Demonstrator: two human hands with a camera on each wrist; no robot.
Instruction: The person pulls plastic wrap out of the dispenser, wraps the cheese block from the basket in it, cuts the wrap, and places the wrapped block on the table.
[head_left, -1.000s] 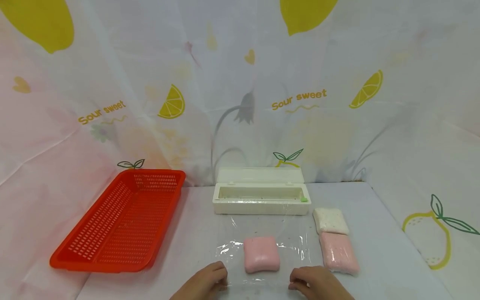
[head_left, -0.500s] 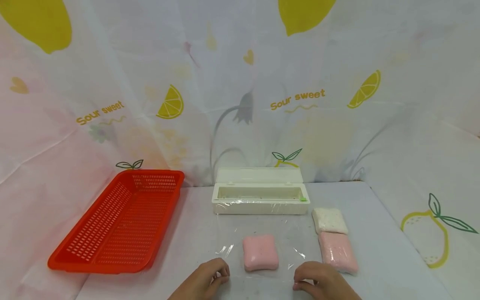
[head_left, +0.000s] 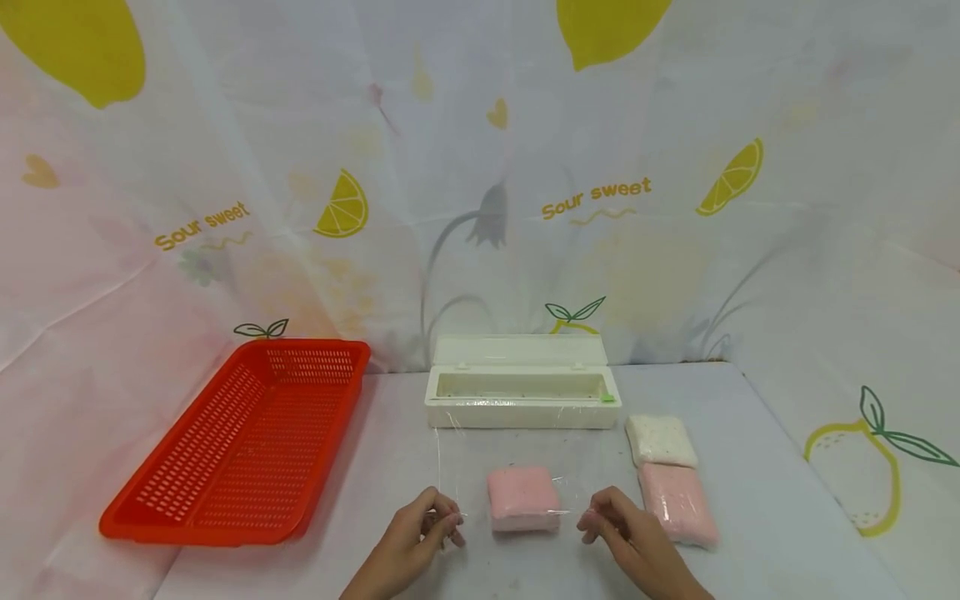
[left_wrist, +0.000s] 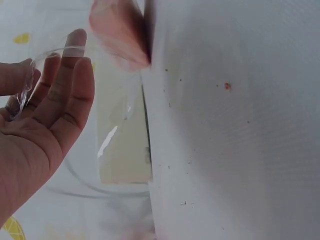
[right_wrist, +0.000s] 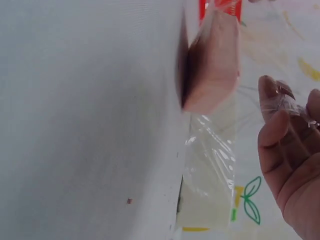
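Note:
My left hand (head_left: 416, 533) pinches one near corner of a clear sheet of cling film (head_left: 465, 454). The other corner is between the thumb and fingers of my right hand (head_left: 626, 529). The near edge is raised and stretched across a pink pillow-shaped block (head_left: 523, 492), which sits on the table between my hands. Toward the back, the film reaches a long white cling film dispenser (head_left: 522, 415) with its lid up. In the left wrist view, film (left_wrist: 74, 51) crosses the fingertips; gathered film (right_wrist: 285, 103) shows at the right hand's fingers.
A red perforated basket (head_left: 120, 527) stands at the left. To the right lie a film-wrapped pink block (head_left: 678, 504) and a white block (head_left: 662, 442), touching each other. A printed lemon curtain (head_left: 480, 167) hangs behind the white table (head_left: 772, 500). Small crumbs dot the tabletop.
Both hands have risen from the tabletop, lifting the film's near edge from in front of the pink block up to its level. The block, dispenser and basket stay in place.

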